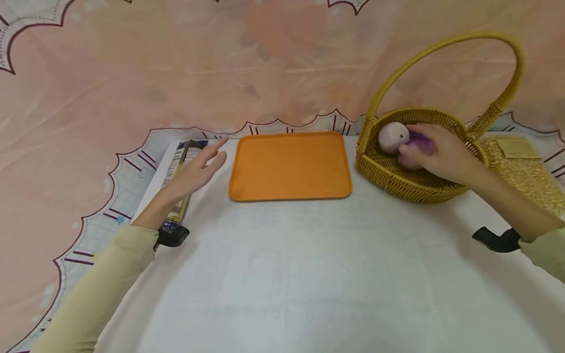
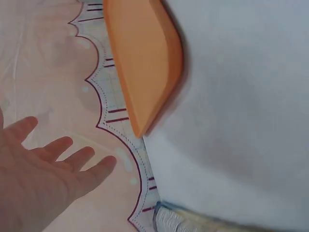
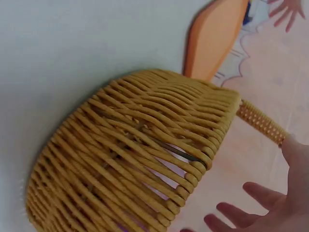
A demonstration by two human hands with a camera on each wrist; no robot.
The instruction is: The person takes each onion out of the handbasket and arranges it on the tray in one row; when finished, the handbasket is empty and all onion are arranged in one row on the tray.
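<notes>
Over the counter (image 1: 282,264), the left hand (image 1: 192,174), fingers loosely apart, hovers above a packet (image 1: 178,212); the right hand (image 1: 446,151), fingers spread, reaches over a purple thing (image 1: 410,162) inside the basket (image 1: 393,180), just before a white ball (image 1: 393,137).

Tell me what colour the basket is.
The basket is golden yellow-brown; the head view shows it best.

Room above tray (image 1: 291,166), 1 handle (image 1: 485,35) over basket (image 1: 397,184)
</notes>
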